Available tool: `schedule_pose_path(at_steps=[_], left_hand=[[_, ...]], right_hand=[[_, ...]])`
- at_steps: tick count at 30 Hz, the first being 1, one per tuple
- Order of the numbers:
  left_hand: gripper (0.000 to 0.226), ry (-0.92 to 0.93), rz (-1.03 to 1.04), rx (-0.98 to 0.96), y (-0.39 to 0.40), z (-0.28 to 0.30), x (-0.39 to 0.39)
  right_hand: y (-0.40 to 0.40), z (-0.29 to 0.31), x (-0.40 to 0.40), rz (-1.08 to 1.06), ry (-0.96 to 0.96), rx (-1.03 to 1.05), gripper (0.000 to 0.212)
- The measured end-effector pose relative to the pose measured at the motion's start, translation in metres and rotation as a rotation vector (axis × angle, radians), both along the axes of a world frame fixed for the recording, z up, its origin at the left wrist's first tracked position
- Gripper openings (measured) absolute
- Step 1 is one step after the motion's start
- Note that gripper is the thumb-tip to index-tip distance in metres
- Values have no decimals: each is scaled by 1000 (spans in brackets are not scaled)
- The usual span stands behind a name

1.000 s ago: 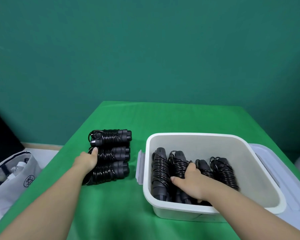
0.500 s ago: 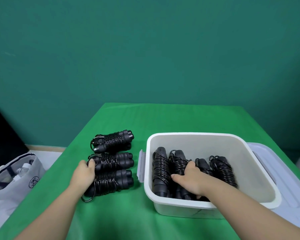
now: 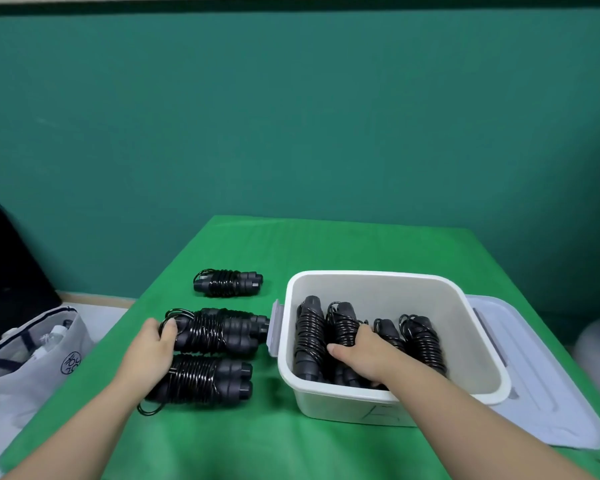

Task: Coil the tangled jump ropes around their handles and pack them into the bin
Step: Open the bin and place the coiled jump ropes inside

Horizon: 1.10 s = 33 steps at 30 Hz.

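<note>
**Packing stage: coiled ropes moving from table to bin**

While your right hand (image 3: 359,355) reaches inside the white bin (image 3: 478,327), head view, its fingers curl down over the second of four coiled jump ropes (image 3: 310,337) standing side by side against the bin's left wall; whether it grips or merely presses cannot be told. Your left hand (image 3: 149,351) grips the handle ends of the middle bundle (image 3: 219,330) on the green table (image 3: 326,244), which nearly touches the bin's latch. A nearer bundle (image 3: 205,379) lies just below it, a farther bundle (image 3: 227,283) well apart. Coiling appears finished; packing is in hand. Next, you would likely lift the held bundle over the rim into the open right half. A lid (image 3: 541,386) lies to the bin's right
</note>
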<state>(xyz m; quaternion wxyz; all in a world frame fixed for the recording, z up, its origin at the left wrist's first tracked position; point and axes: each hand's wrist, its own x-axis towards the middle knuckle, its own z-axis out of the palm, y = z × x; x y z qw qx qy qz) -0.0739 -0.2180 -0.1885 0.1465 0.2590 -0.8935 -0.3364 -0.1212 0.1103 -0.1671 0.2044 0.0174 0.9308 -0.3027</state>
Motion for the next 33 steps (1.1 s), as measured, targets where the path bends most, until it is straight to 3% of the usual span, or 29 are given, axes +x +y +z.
schedule_pose_path(at_steps=[4,11,17,20,22,28,33], left_hand=[[36,156,-2,5,7,39,0],[33,389,-14,66,50,101,-5],[28,460,-157,142,124,130,-13],[26,454,-281,160,168,130,-20],[26,454,-363,178,194,126,-26],[27,346,-580,114,246,110,-43],[21,345,-635,215,261,102,-56]], right_hand=[[3,12,1,119,30,16,49],[29,43,6,172,14,65,61],[55,88,6,12,352,-344,45],[64,107,5,45,375,-478,68],[72,112,7,97,404,-382,76],[107,114,27,95,401,-69,31],[123,104,36,-19,469,62,36]])
